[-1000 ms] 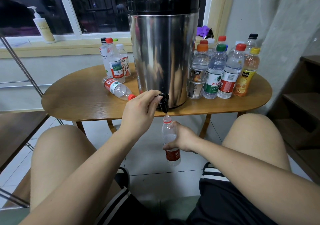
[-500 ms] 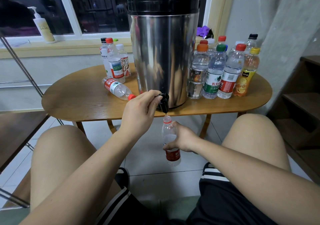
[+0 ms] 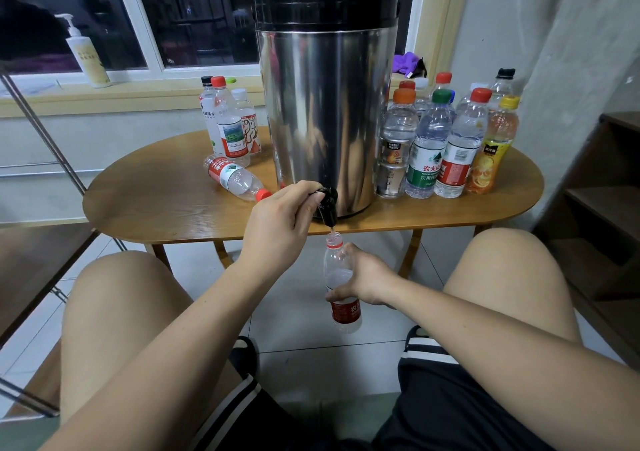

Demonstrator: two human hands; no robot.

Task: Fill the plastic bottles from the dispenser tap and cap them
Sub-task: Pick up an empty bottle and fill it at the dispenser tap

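Bottle [image 3: 341,277] clear, uncapped, red-labelled, partly filled, upright.

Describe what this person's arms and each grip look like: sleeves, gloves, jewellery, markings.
The left grip and right grip are bare hands: no gloves, rings or markings show. Both forearms are bare as far as the frame shows, with no sleeve, watch or bracelet in view.

Dispenser [image 3: 325,111] on table [image 3: 156,208], bottles [image 3: 446,138] right.
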